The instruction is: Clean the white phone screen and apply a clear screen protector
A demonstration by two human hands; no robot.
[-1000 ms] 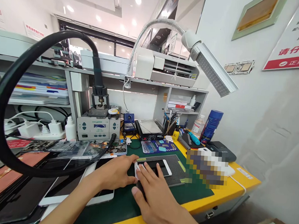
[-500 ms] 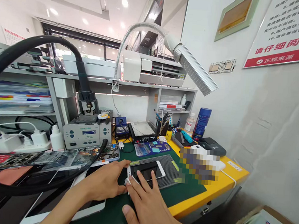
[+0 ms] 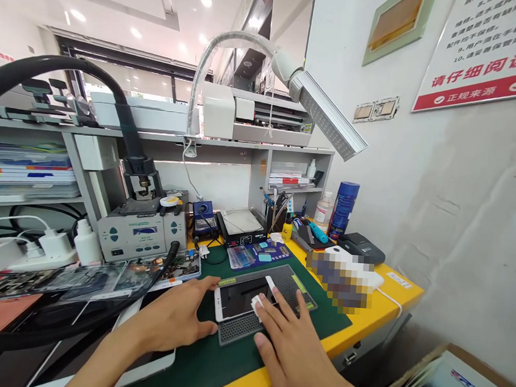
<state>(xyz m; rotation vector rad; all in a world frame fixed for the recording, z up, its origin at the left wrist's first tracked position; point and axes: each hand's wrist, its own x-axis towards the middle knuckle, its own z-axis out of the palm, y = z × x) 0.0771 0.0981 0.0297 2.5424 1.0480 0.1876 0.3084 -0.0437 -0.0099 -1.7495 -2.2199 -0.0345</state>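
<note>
A white-framed smartphone with a black screen lies face up on a grey perforated mat. My left hand braces the phone's left end, thumb and forefinger apart at its two corners. Under the fingertips of my right hand is a small folded white wipe, pressed on the right part of the screen. The other fingers of that hand are spread over the phone's right end and the mat.
A green work mat covers the yellow bench. A hot-air station with a thick black hose stands at the left, behind circuit boards. A heating plate, tool holder, bottles and blue spray can line the back.
My right hand and the wipe have slid rightwards along the screen from the phone's left end. My left hand stays at that end. The whole view has shifted slightly.
</note>
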